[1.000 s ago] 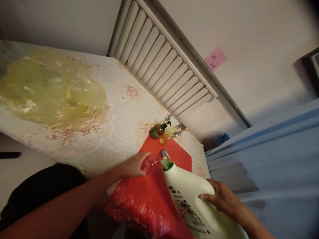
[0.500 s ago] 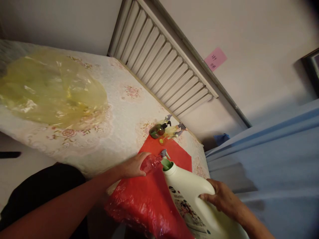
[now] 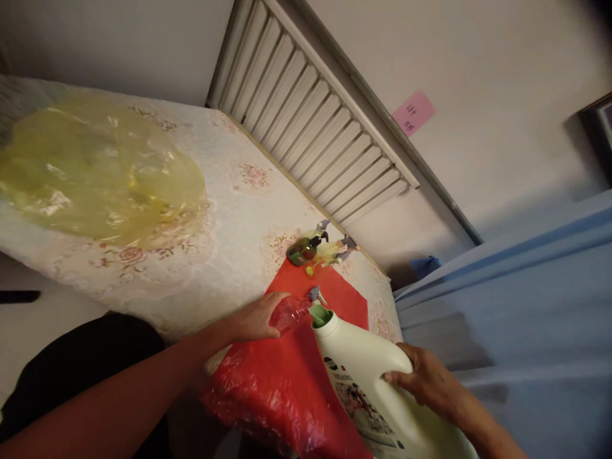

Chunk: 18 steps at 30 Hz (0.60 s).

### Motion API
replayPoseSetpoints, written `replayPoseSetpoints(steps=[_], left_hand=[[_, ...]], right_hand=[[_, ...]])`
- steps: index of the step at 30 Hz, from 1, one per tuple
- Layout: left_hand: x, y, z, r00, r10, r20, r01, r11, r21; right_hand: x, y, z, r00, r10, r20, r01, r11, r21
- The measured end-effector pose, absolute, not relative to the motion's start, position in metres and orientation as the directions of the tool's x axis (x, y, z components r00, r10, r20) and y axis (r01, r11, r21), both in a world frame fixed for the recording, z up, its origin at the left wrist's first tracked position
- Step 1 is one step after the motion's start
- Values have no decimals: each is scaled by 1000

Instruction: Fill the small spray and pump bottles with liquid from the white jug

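My left hand (image 3: 253,317) is wrapped round a small clear spray bottle (image 3: 291,312) with a grey trigger head, lying on a red plastic sheet (image 3: 287,382). My right hand (image 3: 428,381) grips the handle of a large white detergent jug (image 3: 368,382), tilted so its green spout (image 3: 319,315) is right beside the small bottle's neck. No liquid stream can be made out. Beyond them stand a green spray bottle (image 3: 302,250) and a yellowish one (image 3: 332,252).
A table with a floral lace cloth (image 3: 229,210) carries a crumpled yellow plastic bag (image 3: 95,178) at the left. A white radiator (image 3: 310,121) lines the wall, with a pink note (image 3: 413,112) nearby. Blue fabric (image 3: 526,319) fills the right.
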<state>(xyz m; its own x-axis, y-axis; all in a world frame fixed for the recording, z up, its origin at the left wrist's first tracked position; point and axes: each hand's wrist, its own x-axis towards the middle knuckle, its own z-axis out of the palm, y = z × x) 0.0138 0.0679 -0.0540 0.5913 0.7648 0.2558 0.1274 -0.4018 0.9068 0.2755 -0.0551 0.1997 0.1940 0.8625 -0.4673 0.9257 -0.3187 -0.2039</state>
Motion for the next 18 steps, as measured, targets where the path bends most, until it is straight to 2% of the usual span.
replayPoseSetpoints(steps=[18], left_hand=[[13,67,-50,588,772,242,122,-380,917]], right_hand=[[275,-56,200,198,858,-473,919,-331,-215]])
